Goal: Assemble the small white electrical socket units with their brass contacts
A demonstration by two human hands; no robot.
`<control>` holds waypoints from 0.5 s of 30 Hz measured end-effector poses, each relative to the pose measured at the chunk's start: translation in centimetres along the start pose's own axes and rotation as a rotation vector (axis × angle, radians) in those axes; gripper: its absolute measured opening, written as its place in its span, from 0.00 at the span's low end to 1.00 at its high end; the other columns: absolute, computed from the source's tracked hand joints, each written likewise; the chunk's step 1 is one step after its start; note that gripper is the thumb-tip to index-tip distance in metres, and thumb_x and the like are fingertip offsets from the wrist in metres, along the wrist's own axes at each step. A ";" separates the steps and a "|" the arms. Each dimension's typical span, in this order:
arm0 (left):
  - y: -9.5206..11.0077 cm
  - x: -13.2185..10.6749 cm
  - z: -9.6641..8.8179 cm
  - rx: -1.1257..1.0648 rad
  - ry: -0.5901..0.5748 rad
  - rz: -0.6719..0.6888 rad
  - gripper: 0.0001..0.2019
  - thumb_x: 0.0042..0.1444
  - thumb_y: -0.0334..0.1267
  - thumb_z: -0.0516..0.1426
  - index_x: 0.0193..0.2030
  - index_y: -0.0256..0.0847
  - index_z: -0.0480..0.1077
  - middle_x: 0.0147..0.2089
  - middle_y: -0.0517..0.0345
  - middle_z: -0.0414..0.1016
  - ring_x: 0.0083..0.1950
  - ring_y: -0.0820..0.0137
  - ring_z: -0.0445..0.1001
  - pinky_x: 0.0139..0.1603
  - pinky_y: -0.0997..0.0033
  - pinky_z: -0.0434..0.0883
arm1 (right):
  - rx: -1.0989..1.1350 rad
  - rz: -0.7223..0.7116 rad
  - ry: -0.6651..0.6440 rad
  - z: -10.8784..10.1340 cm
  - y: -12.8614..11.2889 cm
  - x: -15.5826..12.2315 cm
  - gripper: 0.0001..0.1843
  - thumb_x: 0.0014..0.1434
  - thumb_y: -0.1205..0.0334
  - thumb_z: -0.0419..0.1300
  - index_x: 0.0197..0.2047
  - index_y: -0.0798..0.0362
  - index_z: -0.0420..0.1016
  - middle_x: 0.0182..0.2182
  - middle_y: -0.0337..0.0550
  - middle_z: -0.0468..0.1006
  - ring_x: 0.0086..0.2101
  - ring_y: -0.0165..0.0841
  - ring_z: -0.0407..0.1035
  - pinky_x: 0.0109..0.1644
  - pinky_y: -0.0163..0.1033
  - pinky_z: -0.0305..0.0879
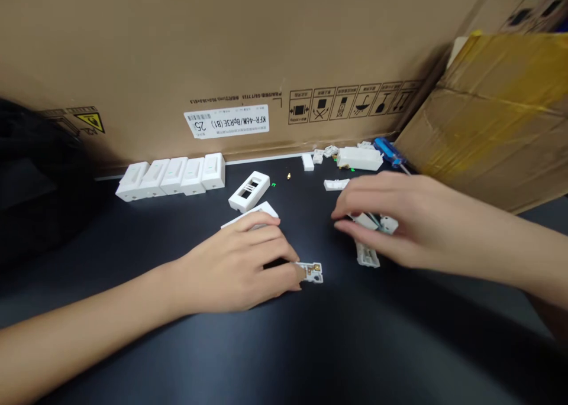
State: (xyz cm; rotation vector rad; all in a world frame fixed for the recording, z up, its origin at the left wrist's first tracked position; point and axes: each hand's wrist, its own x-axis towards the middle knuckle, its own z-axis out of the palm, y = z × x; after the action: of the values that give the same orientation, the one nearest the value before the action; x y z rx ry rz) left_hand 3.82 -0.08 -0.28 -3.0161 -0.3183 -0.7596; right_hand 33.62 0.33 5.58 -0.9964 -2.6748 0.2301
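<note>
Head view, and we're live: the left hand (231, 269) is arched low, fingertips pinched on a small white plastic part with a brass contact (313, 272), its long axis running roughly level, free end pointing right, out over the black bench top (284, 340). Across from it, the right hand (390, 216) reaches in from the right, fingers curled narrow around a white plastic piece (385, 224) — a white plastic housing (367, 255) lies just below. Behind the left hand sits a white cover (252, 213), and five white casings (171, 177) stand lined up against the cardboard box (222, 56).
</note>
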 end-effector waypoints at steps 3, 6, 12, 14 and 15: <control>0.2 0.1 0.0 0.010 0.023 0.016 0.11 0.79 0.37 0.56 0.46 0.43 0.79 0.42 0.63 0.86 0.41 0.72 0.81 0.69 0.61 0.66 | -0.240 0.158 0.067 -0.9 2.5 -0.4 0.13 0.71 0.55 0.56 0.42 0.53 0.80 0.37 0.49 0.82 0.35 0.43 0.75 0.40 0.47 0.65; 0.4 0.2 -0.1 0.017 0.041 0.031 0.14 0.80 0.36 0.55 0.43 0.44 0.80 0.42 0.63 0.86 0.40 0.72 0.80 0.67 0.62 0.67 | -0.334 0.252 0.048 -0.5 4.2 -0.4 0.17 0.72 0.55 0.53 0.45 0.55 0.80 0.41 0.55 0.83 0.40 0.47 0.78 0.44 0.50 0.69; 0.5 0.3 0.0 0.097 0.063 0.066 0.14 0.77 0.30 0.55 0.39 0.44 0.78 0.41 0.63 0.85 0.40 0.71 0.80 0.65 0.61 0.69 | -0.413 0.257 -0.003 0.9 6.2 -0.7 0.19 0.73 0.58 0.51 0.51 0.56 0.82 0.46 0.56 0.85 0.46 0.49 0.78 0.50 0.53 0.71; 0.6 0.3 0.1 0.141 0.066 0.078 0.12 0.76 0.31 0.57 0.39 0.43 0.77 0.41 0.63 0.85 0.40 0.71 0.80 0.64 0.61 0.69 | -0.460 0.281 0.018 0.8 7.1 -1.0 0.19 0.73 0.59 0.51 0.51 0.56 0.82 0.45 0.57 0.85 0.46 0.51 0.77 0.49 0.54 0.70; 0.6 0.3 0.1 0.158 0.064 0.078 0.11 0.76 0.32 0.57 0.40 0.42 0.77 0.40 0.63 0.84 0.39 0.70 0.80 0.64 0.60 0.69 | -0.482 0.293 0.028 0.8 7.5 -1.2 0.19 0.73 0.59 0.50 0.51 0.56 0.82 0.45 0.57 0.84 0.46 0.51 0.76 0.48 0.55 0.70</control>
State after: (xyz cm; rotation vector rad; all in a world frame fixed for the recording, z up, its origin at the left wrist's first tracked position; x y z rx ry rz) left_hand 4.25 -0.58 -0.19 -2.8323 -0.2444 -0.7837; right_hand 38.80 5.12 2.83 -1.5161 -2.6026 -0.3897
